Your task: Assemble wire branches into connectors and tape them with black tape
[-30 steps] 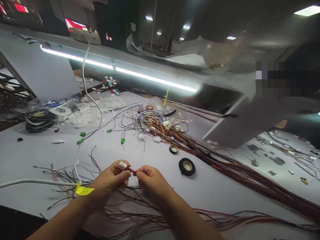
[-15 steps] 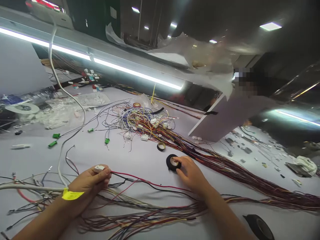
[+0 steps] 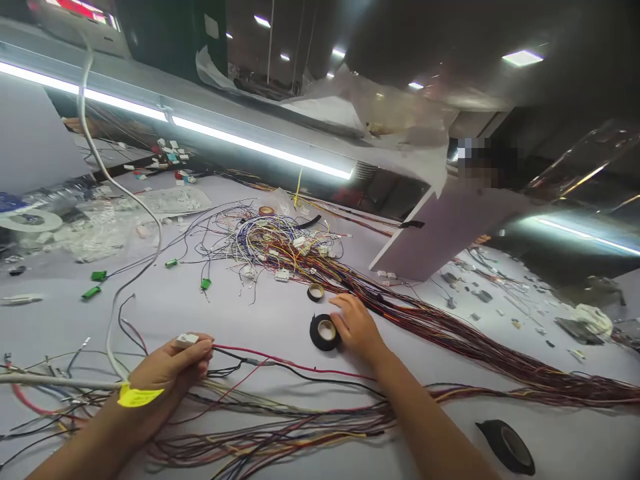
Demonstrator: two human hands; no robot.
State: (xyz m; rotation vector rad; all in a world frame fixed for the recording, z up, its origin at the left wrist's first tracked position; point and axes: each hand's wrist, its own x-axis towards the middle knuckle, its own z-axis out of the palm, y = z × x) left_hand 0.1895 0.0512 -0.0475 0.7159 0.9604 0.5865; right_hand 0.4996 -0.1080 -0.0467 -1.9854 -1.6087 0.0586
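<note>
My left hand (image 3: pixel 180 363) is closed around a white wire connector (image 3: pixel 186 341), which pokes out above the thumb. Red and black wires (image 3: pixel 295 367) run from it to the right, with a grey wrapped section on them. My right hand (image 3: pixel 357 327) has its fingers apart and holds nothing. Its thumb is at the right edge of a large black tape roll (image 3: pixel 318 340) lying flat on the table. The fingertips are close to a smaller black tape roll (image 3: pixel 315 292) just behind; whether they touch it I cannot tell.
A tangle of wires with white connectors (image 3: pixel 281 275) lies at the back, its bundle (image 3: pixel 450 340) stretching right. Loose wires (image 3: pixel 280 433) cross the front. Another black tape roll (image 3: pixel 507 445) is at front right. A white cable (image 3: pixel 150 257) hangs down on the left beside green connectors (image 3: pixel 91 293).
My right hand has come off the large tape roll's core and moved left and back, towards the smaller roll. The large roll has shifted slightly left. My left hand still holds the connector.
</note>
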